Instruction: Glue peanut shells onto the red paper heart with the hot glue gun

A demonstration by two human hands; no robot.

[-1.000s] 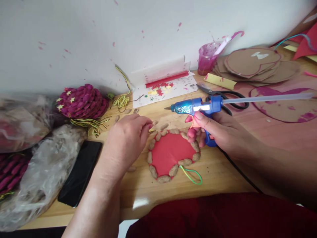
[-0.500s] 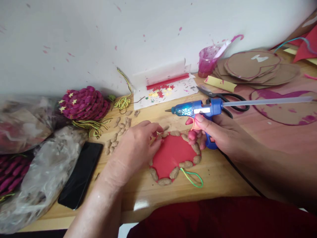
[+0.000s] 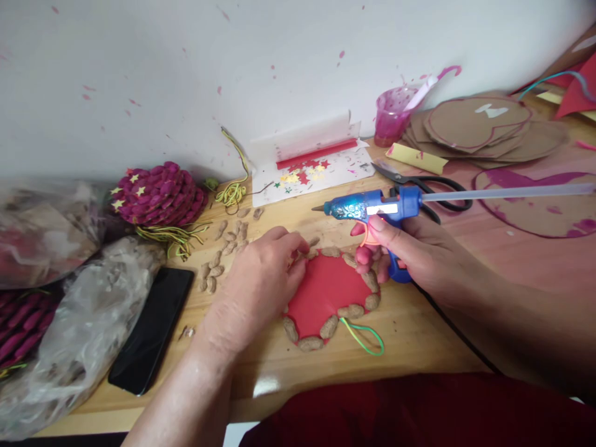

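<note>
While the glue gun (image 3: pixel 358 206) is gripped in the right hand (image 3: pixel 412 248), apparently for nozzle (image 3: pixel 318 208) clearance, the peanut-edged red panel (image 3: pixel 328 285) at lower centre is overlapped by the curled left hand (image 3: pixel 258 279), grip indeterminable.

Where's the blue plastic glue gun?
In the head view, the blue plastic glue gun is right of centre, held in the person's right hand, up and right of the flat red shape edged with brown peanuts.

Soft light is covering the wall (image 3: pixel 186 74), white glare (image 3: pixel 266 386) is shining on the desk (image 3: pixel 410 335), outer edges are looking stretched.
</note>
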